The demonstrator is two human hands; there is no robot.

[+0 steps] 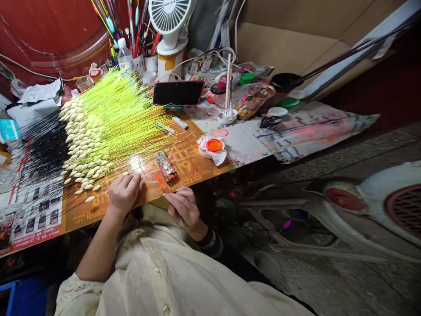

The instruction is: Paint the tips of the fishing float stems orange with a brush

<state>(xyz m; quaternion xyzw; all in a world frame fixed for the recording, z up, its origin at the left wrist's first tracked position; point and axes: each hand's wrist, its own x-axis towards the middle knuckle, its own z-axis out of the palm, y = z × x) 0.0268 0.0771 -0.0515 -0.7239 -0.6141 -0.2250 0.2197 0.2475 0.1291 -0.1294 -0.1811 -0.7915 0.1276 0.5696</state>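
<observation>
Left hand (124, 192) loosely curled, fingers resting on the ends of yellow stems (131, 118) that fan out ahead of it. Right hand (183, 208) in a narrow pinch on a thin stick, barely visible; a light, steady grip suits it. Orange dish (214, 145) just ahead.

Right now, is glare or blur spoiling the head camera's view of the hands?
Head view: a glare patch shines on the glossy orange mat just above the left hand; the right hand looks fairly sharp, though whatever it holds is too thin to make out; the wide lens bends the frame's edges; the floor looks dim.
</observation>
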